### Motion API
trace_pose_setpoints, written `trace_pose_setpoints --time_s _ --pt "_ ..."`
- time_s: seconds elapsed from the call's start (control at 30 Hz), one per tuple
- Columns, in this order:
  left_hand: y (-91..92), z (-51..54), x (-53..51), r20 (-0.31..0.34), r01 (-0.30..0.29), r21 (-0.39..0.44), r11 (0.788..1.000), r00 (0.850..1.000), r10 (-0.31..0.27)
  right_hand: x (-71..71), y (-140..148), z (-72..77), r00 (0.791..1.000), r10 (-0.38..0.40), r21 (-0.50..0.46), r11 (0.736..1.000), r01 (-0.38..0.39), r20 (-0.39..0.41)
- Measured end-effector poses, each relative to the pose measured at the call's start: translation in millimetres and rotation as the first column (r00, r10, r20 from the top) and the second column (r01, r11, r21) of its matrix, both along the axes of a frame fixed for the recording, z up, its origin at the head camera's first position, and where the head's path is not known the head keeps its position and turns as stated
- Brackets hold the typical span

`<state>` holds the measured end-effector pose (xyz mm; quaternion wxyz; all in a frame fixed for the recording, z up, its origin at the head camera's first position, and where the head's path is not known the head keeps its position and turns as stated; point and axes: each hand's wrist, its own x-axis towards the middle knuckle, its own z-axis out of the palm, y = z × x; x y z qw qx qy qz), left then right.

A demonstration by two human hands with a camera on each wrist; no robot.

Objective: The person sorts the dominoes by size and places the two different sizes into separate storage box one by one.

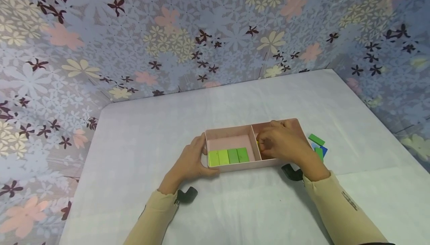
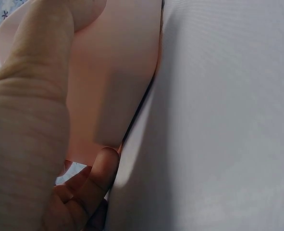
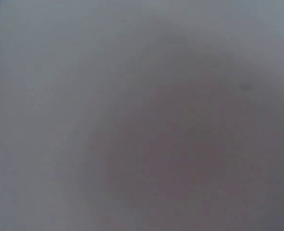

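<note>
A pink box [image 1: 235, 167] with two compartments lies on the table, and its left one holds two yellow-green blocks [image 1: 218, 157] and two green blocks [image 1: 238, 155] side by side along the front wall. My left hand [image 1: 189, 161] grips the box's left end, thumb at the front wall; the left wrist view shows this hand [image 2: 79, 202] against the pink side [image 2: 113, 86]. My right hand [image 1: 283, 140] reaches into the right compartment, fingers curled at a small yellow piece [image 1: 258, 144], mostly hidden. The right wrist view is a grey blur with no hand in it.
Right of the box lie loose green blocks [image 1: 317, 139] and a blue block [image 1: 324, 150], partly behind my right hand. A white cloth [image 1: 151, 125] covers the table. Flower-patterned fabric [image 1: 215, 32] stands behind it and at both sides.
</note>
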<state>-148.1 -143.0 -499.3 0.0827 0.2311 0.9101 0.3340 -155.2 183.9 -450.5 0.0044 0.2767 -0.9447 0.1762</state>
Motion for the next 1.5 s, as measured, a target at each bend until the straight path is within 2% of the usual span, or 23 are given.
trace_pose_setpoints --time_s 0.23,0.57,0.93,1.5 --pt "-0.4 -1.0 0.2 0.000 -0.001 0.012 1.000 1.000 0.001 -1.6 -1.0 -0.8 1.000 0.008 -0.023 1.000 -0.008 0.006" --pt "-0.8 -0.8 -0.1 0.003 -0.001 0.003 1.000 1.000 0.001 -4.2 -1.4 -1.7 1.000 0.030 -0.007 1.000 -0.030 -0.001" --pt "-0.6 -2.6 -1.0 0.017 -0.004 -0.007 1.000 1.000 0.004 -3.9 -5.2 0.1 0.999 -0.015 0.034 0.999 0.014 0.034" --pt "-0.4 -2.2 -1.3 0.014 -0.001 -0.003 1.000 1.000 0.001 -5.8 -4.0 -1.1 0.999 -0.005 0.053 0.999 0.003 0.032"
